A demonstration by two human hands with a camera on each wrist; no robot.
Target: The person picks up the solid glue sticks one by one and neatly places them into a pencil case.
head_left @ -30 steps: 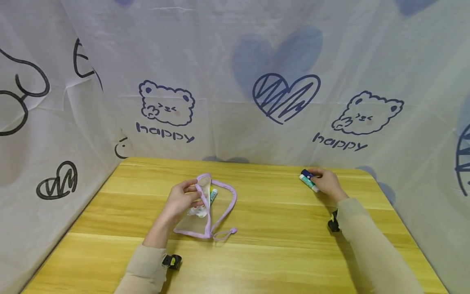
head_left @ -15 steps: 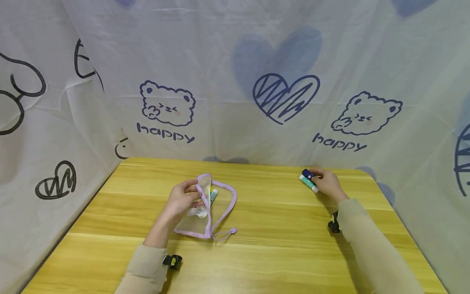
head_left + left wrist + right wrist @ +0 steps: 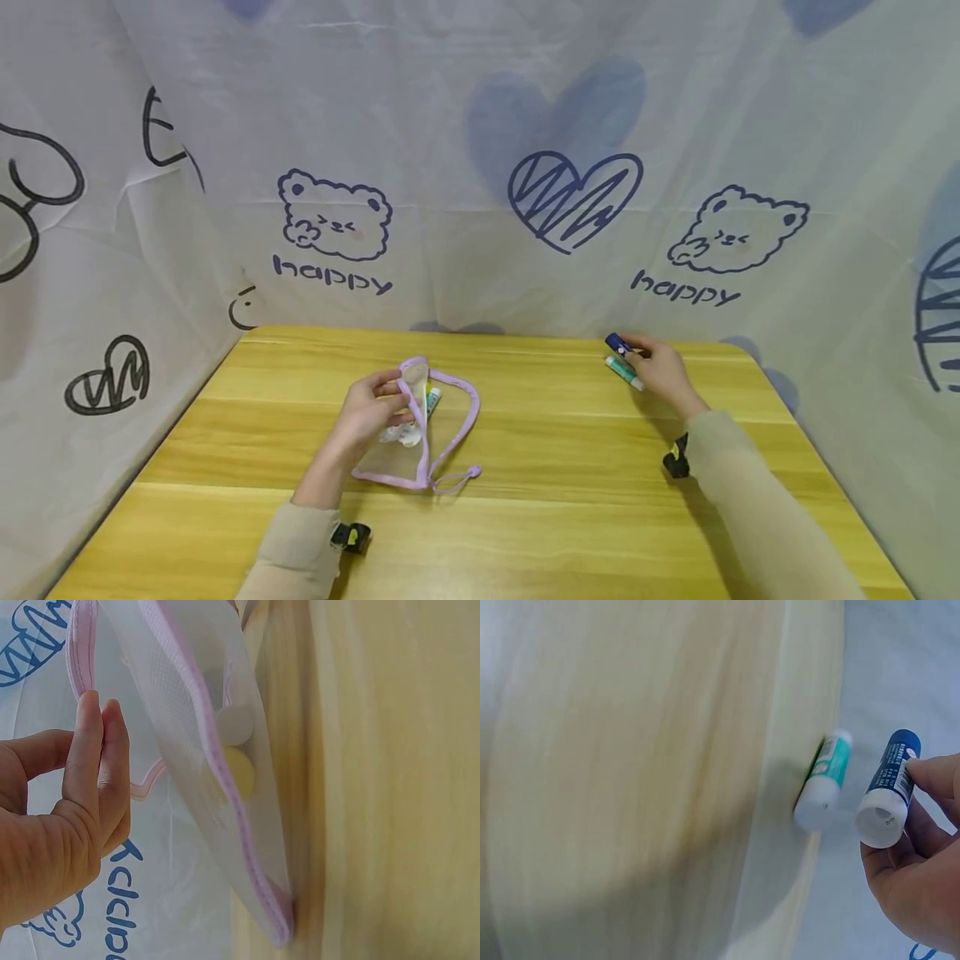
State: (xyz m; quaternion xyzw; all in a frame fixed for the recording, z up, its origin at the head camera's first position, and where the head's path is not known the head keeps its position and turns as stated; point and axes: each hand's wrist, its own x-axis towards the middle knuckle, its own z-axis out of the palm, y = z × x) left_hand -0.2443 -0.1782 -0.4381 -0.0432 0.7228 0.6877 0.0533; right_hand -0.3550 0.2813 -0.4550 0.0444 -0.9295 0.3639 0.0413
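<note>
In the head view my left hand [image 3: 371, 407] pinches the purple-trimmed rim of a see-through pouch [image 3: 390, 468] and holds its mouth up. Inside the pouch shows a green-and-white glue stick [image 3: 432, 402]; the left wrist view also shows a yellow round end [image 3: 238, 772] and a white round end [image 3: 235, 724] through the mesh. My right hand [image 3: 663, 372] grips a dark blue glue stick [image 3: 895, 776] between thumb and fingers, lifted off the table. A green-and-white glue stick [image 3: 827, 780] lies on the table just below it.
The wooden table [image 3: 540, 517] reaches back to a printed cloth [image 3: 465, 167] hanging behind it, with more cloth at both sides. A purple cord with a small bead [image 3: 474, 472] trails from the pouch's near corner.
My right hand has raised the dark blue glue stick slightly, apart from the green one. My left hand stays on the pouch rim. The head view has shifted a little.
</note>
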